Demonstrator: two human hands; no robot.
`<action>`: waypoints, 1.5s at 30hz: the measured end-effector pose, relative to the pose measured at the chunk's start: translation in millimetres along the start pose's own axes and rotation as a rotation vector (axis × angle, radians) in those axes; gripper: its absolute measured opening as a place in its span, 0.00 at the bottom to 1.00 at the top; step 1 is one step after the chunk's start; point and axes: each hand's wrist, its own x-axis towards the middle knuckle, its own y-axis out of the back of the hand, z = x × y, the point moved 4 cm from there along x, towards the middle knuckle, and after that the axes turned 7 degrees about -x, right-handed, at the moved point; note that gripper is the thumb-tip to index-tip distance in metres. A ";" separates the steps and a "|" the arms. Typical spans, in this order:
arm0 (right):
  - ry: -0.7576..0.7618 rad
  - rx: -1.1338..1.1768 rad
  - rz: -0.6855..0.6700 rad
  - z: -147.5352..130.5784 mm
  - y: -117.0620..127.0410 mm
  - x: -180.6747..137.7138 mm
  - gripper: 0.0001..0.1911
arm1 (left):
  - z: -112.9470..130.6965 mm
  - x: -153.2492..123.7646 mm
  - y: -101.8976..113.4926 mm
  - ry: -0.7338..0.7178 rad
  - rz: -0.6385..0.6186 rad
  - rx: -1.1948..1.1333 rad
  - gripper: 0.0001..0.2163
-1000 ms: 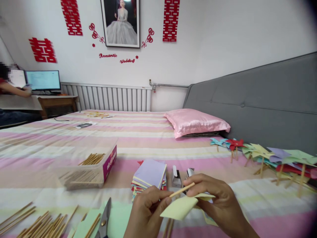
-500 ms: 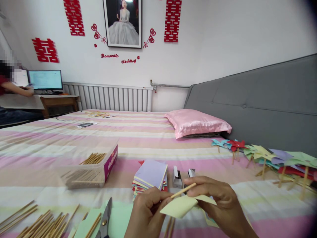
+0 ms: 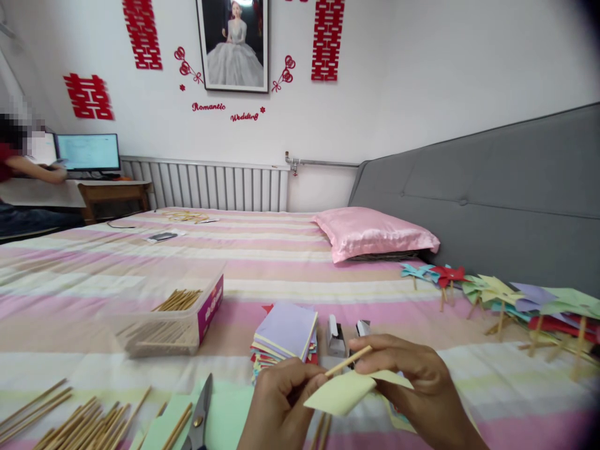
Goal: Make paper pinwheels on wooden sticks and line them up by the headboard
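Between my two hands is a pale yellow paper pinwheel with a thin wooden stick lying along its upper side. My left hand pinches the near end of the stick and the paper's left part. My right hand is closed on the paper's right side, its fingers by the stick's far end; its fingertips partly hide behind the paper. Just beyond my hands lies a stack of coloured paper squares, beside two small open boxes. Scissors rest on green paper to the left.
Loose sticks lie at the front left, behind them a clear plastic box of sticks. Finished pinwheels line the right by the grey headboard. Farther back are a pink pillow and a person at a desk.
Hardly anything differs. The view has shifted very slightly, and both hands keep the same grip on the pinwheel and stick.
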 end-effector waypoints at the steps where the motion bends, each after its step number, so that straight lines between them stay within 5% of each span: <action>1: -0.001 0.003 -0.004 0.6 -0.3 -0.2 0.05 | -0.4 0.0 -0.1 0.002 0.000 -0.003 0.16; 14: 0.035 -0.032 0.003 -4.6 -0.9 0.7 0.06 | -0.5 -2.5 -0.8 0.018 -0.011 -0.011 0.17; 32: 0.163 -0.084 0.041 -10.2 -1.9 2.1 0.08 | 8.4 -3.2 4.9 -0.169 0.055 0.133 0.12; 45: -0.106 -0.078 0.062 6.4 -4.7 -5.8 0.07 | 2.8 -3.9 5.3 -0.134 0.049 0.146 0.12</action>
